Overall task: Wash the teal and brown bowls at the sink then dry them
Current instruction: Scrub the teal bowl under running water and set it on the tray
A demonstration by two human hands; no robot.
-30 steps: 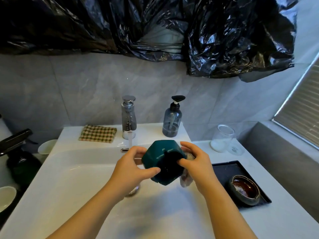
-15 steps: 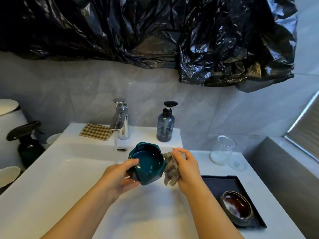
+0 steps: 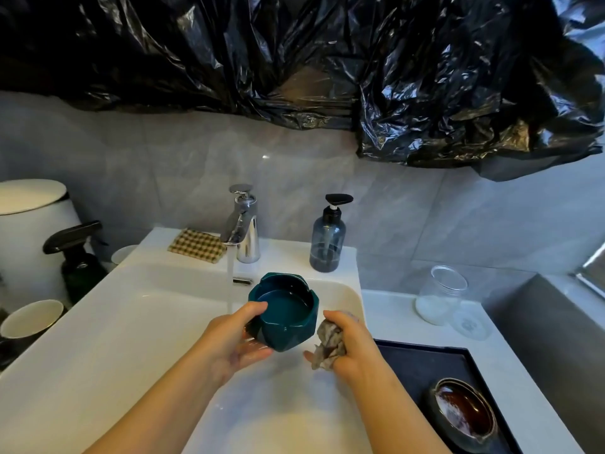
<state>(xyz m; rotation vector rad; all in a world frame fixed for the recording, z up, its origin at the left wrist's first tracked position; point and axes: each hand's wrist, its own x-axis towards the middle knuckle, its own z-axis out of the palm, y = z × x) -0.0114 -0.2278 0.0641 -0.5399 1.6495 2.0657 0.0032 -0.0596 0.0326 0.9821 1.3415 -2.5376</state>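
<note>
My left hand (image 3: 234, 339) holds the teal bowl (image 3: 284, 310) upright over the white sink (image 3: 108, 322), thumb on its near rim, fingers under its base. The bowl is faceted with a notched rim and sits just right of the running water stream (image 3: 230, 283). My right hand (image 3: 352, 347) is closed around a crumpled grey cloth (image 3: 328, 342), a little apart from the bowl's right side. The brown bowl (image 3: 465, 412) rests on a dark tray (image 3: 422, 362) at the lower right of the counter.
A chrome faucet (image 3: 244, 224) runs at the back of the sink, with a checked cloth (image 3: 197, 245) to its left and a blue soap pump bottle (image 3: 328, 240) to its right. A clear jar (image 3: 440, 296) stands on the right counter. Cups and a dark spray bottle (image 3: 78, 260) sit left.
The teal bowl has been turned from tilted on its side to upright. My right hand has pulled the cloth away from the bowl, and the view has shifted left.
</note>
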